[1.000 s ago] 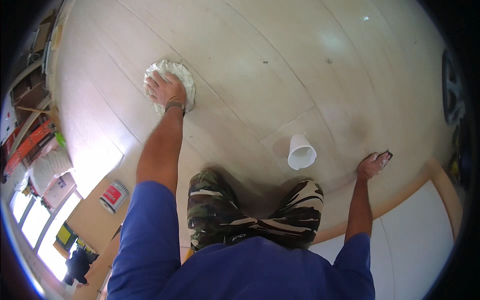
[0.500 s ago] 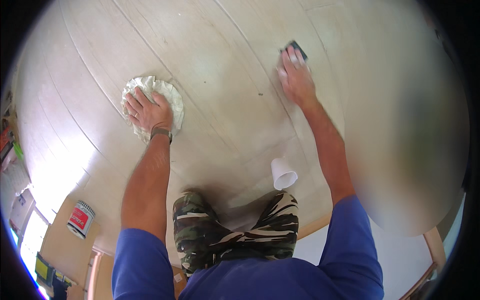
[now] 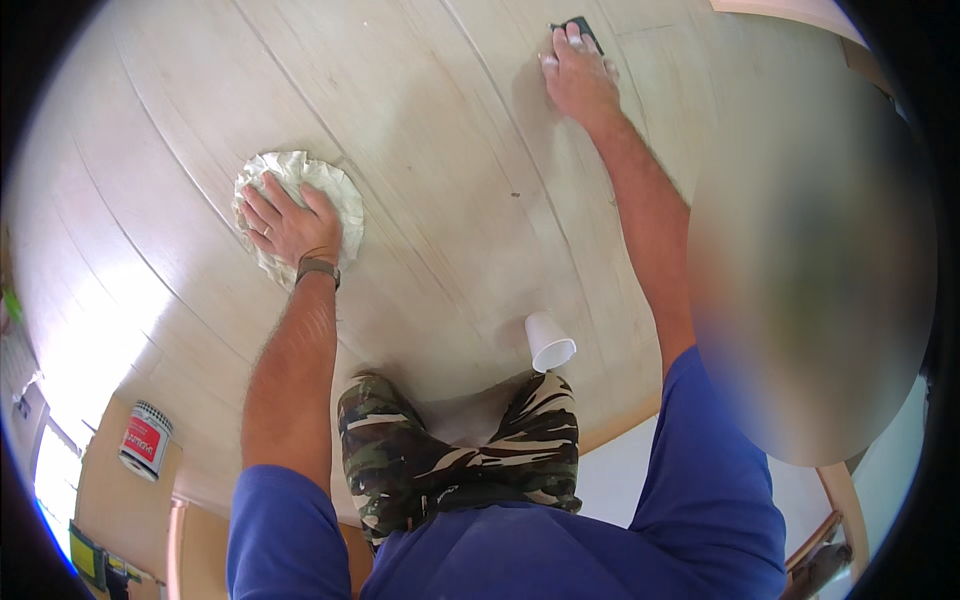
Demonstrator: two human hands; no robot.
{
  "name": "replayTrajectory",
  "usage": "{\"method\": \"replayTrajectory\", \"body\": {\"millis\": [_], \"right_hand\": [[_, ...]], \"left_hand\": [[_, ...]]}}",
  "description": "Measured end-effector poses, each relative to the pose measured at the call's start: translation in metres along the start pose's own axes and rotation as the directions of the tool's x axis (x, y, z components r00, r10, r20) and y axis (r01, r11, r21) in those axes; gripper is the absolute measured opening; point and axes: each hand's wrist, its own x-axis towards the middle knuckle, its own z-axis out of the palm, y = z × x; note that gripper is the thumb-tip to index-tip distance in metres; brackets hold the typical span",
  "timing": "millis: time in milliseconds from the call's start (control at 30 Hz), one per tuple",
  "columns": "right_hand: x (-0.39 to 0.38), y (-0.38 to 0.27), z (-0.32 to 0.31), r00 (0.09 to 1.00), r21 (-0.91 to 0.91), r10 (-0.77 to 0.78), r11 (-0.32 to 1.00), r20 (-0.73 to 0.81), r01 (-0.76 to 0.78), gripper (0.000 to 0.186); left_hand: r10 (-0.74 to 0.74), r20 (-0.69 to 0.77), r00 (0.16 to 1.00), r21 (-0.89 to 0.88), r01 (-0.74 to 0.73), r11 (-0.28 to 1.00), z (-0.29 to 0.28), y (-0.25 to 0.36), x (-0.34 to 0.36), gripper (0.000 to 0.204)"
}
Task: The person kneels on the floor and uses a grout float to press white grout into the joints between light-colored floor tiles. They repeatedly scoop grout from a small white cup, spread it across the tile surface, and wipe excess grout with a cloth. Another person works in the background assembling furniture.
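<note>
My left hand lies flat with its fingers spread on a roundish, crumpled off-white cloth or paper, pressing it to the pale wooden boards. A ring and a wristband show on this arm. Far out to the right, my right hand grips a dark rectangular sanding block against the same boards. Its fingertips look whitened, and the palm hides part of the block. Close to my knees, a white plastic cup appears tipped, its mouth facing me.
To the lower left, a white can with a red label stands on a wooden ledge, near yellow and black items. A small dark speck sits on the boards. A large blurred patch covers the right side.
My right hand has moved farther away from me along the boards with the sanding block. My left hand stays on the crumpled cloth or paper. The view has shifted slightly.
</note>
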Motion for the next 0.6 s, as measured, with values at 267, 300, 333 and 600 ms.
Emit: {"method": "replayTrajectory", "body": {"millis": [267,300,333,600], "right_hand": [[-0.007,-0.012,-0.008,0.987,-0.111,-0.011,0.993,0.160,0.029,0.048],[0.006,-0.009,-0.014,0.984,-0.124,0.021,0.992,0.174,0.001,0.048],[0.007,-0.009,-0.016,0.977,-0.127,0.056,0.991,0.203,-0.031,0.048],[0.001,0.018,-0.012,0.987,-0.107,0.000,0.994,0.162,0.017,0.050]], "left_hand": [[0.005,-0.011,1.000,0.008,-0.005,1.000,-0.003,-0.004,0.004,0.063],[0.002,-0.007,1.000,-0.006,-0.002,1.000,-0.002,-0.003,0.004,0.063],[0.000,-0.002,1.000,-0.019,0.000,1.000,-0.001,-0.002,0.003,0.063],[0.008,0.004,1.000,-0.015,-0.008,1.000,-0.002,-0.003,0.005,0.063]]}}
